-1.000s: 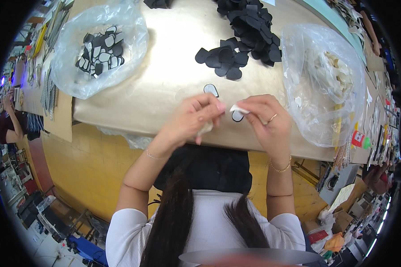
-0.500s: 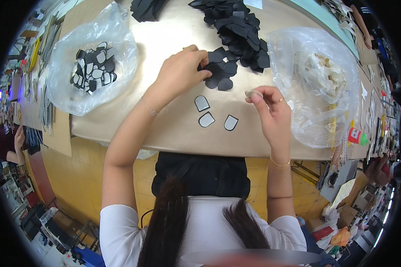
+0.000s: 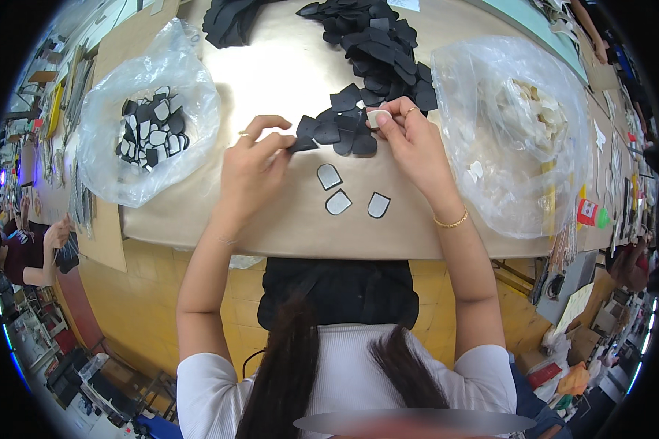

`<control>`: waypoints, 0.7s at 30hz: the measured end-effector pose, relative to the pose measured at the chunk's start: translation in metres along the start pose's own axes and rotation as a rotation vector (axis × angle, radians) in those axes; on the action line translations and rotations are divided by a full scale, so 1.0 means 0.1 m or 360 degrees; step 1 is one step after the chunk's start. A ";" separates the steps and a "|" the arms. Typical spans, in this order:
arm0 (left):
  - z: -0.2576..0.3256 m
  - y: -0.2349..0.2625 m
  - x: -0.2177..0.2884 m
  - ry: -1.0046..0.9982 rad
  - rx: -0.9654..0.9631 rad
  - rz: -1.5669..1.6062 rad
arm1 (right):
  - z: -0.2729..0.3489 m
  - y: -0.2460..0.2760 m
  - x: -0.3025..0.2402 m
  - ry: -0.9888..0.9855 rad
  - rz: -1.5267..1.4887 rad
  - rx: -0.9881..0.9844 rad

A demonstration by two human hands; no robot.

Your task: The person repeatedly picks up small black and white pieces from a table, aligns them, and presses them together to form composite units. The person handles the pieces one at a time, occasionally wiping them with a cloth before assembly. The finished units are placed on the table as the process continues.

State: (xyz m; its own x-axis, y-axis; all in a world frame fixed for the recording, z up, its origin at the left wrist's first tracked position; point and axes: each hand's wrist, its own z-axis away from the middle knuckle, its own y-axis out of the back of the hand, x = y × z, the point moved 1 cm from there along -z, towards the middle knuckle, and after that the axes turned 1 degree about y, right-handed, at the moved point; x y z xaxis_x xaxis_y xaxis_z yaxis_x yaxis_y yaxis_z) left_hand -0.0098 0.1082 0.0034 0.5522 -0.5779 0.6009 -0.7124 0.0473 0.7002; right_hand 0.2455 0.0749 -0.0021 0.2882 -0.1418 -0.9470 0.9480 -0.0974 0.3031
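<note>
My left hand (image 3: 252, 164) has a small black material piece (image 3: 303, 145) at its fingertips, beside the near left edge of a spread of black pieces (image 3: 344, 132). Between the thumb and fingers of my right hand (image 3: 410, 143) is a small cream-white piece (image 3: 377, 118), held over the right side of that spread. Nearer me on the table lie three arch-shaped pieces, white with black borders: a left upper one (image 3: 329, 176), a left lower one (image 3: 338, 203) and a right one (image 3: 378, 205).
A clear plastic bag (image 3: 99, 143) with black-and-white pieces lies at left. Another bag (image 3: 461, 80) with cream pieces lies at right. A large heap of black pieces (image 3: 381, 55) and a second black stack (image 3: 231, 22) are at the back. Other people's hands (image 3: 57, 233) show at far left.
My left hand has drawn back to the left from the black pieces, with one at its fingertips. My right hand has moved left and away from me, carrying the cream-white piece.
</note>
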 end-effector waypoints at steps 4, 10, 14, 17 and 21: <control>0.19 0.09 -0.15 -0.0120 0.0276 -0.0263 | 0.00 -0.01 0.02 0.0039 -0.0034 0.0057; 0.51 0.19 0.01 -0.0155 -0.0128 -0.0735 | 0.12 0.03 -0.11 0.0165 -0.0071 0.0117; 0.63 0.28 0.12 0.0130 -0.0282 -0.0440 | 0.23 -0.13 -0.25 0.0103 -0.0149 -0.0141; 0.62 0.33 0.13 0.0241 -0.0123 -0.0278 | 0.30 -0.28 -0.34 -0.0011 -0.0127 -0.0229; 0.65 0.35 0.15 0.0273 -0.0146 -0.0244 | 0.30 -0.42 -0.41 -0.0073 -0.0050 -0.0343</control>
State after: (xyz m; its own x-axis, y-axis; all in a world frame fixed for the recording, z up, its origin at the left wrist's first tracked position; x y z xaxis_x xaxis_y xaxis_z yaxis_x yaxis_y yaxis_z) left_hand -0.0544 0.0484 0.0119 0.7217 -0.4376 0.5363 -0.5767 0.0483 0.8155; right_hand 0.1895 0.0553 0.0273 0.2565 -0.1870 -0.9483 0.9647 0.1094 0.2394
